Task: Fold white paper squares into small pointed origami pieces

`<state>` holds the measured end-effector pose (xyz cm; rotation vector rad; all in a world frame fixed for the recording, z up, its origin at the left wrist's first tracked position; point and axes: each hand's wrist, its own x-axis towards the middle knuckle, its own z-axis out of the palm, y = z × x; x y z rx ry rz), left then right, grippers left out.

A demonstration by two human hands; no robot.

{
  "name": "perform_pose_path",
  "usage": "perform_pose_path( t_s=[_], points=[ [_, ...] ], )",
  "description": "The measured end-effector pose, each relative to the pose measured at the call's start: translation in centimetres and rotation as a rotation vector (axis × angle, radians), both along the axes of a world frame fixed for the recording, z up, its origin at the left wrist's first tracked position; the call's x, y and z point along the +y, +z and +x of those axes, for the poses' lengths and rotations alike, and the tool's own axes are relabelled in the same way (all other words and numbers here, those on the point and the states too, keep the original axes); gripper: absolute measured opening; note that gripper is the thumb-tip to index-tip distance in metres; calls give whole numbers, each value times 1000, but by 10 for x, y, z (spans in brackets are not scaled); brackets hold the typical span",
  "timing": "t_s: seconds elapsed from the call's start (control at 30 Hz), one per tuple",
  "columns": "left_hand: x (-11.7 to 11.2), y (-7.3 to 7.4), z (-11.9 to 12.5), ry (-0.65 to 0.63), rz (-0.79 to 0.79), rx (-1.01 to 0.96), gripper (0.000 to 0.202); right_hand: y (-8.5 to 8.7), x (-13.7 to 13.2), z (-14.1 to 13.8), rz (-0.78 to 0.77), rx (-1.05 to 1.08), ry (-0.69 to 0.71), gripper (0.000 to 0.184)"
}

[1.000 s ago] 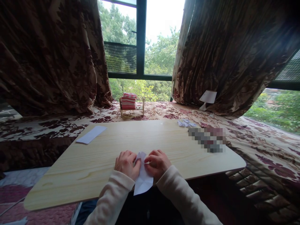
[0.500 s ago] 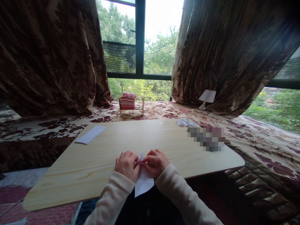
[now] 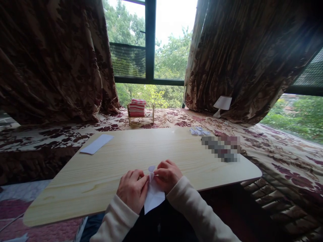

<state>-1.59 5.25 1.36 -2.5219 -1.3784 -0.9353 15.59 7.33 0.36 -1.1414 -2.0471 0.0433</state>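
A white sheet of paper [image 3: 154,198], creased and gathered near its upper end, lies between my hands at the table's near edge. My left hand [image 3: 133,189] closes on its left side, thumb and fingers pressed along the paper. With bent fingers, my right hand [image 3: 168,175] pinches the gathered part from the right. A narrow tip of the paper sticks up between the two hands, and its wide lower end hangs past the table edge. The exact folds under my fingers are hidden.
On the wooden table [image 3: 106,178] lie a flat white paper strip [image 3: 97,144] at left and several folded paper pieces [image 3: 200,131] at far right, beside a blurred-out item [image 3: 222,149]. Behind stand a small rack with striped cloths [image 3: 137,108] and a white lamp [image 3: 223,103].
My left hand has moved slightly left and nearer to me. More of the paper's upper tip shows between the hands. My right hand stays almost in place.
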Motion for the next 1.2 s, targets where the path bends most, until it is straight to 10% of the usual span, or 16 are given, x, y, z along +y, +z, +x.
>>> perform_pose_path(
  t_s=[1.2],
  points=[
    [1, 1, 8, 120, -32, 37, 17, 8, -8, -6, 78, -87, 54, 11]
  ],
)
